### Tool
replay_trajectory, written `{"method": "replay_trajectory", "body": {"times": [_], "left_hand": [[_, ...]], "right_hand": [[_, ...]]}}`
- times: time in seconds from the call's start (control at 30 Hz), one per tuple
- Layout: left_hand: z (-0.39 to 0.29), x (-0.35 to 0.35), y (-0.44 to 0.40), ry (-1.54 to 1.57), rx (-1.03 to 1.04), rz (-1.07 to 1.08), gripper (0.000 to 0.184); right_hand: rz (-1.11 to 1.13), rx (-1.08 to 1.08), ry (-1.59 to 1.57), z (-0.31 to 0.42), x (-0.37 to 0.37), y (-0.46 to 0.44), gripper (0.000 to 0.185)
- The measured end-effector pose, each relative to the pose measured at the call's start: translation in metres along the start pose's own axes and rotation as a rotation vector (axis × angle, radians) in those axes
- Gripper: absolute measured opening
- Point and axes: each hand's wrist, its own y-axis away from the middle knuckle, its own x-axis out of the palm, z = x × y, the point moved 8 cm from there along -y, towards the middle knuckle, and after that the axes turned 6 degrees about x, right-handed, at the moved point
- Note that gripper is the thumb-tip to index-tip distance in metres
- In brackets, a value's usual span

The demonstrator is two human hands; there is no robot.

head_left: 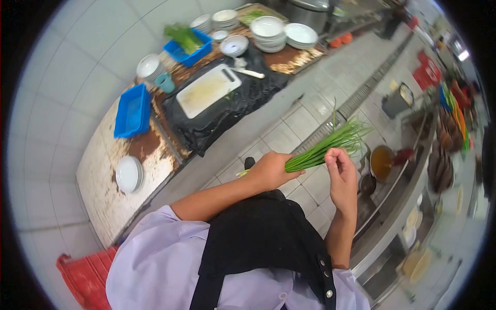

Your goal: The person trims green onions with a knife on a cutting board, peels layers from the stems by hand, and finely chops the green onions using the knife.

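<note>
While the left hand [274, 169] was wrapped around the lower stalks of a bunch of scallions [325, 147] near the middle of the view, their leaves fanning toward 2 o'clock, the right hand [342, 178] was beside the leaves with thumb and fingertips drawn close, though whether they pinched a leaf could not be told. Farther out, a white cutting board [206, 92] lay on black plastic [191, 129] at 11 o'clock, with a white-handled knife [249, 73] just beyond it at 12. An empty-looking blue tray [133, 112] sat at 10 o'clock, stacked white plates [128, 174] at 9.
</note>
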Motion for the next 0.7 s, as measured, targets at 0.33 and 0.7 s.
{"method": "replay_trajectory", "body": {"times": [0.33, 0.7], "left_hand": [[0.195, -0.117, 0.097, -0.017, -0.418, -0.446, 0.044], [0.268, -0.218, 0.123, 0.232, -0.564, -0.824, 0.04]], "right_hand": [[1.163, 0.374, 0.019, -0.033, 0.201, -0.112, 0.006], [1.076, 0.038, 0.643, -0.14, 0.359, -0.282, 0.013]]}}
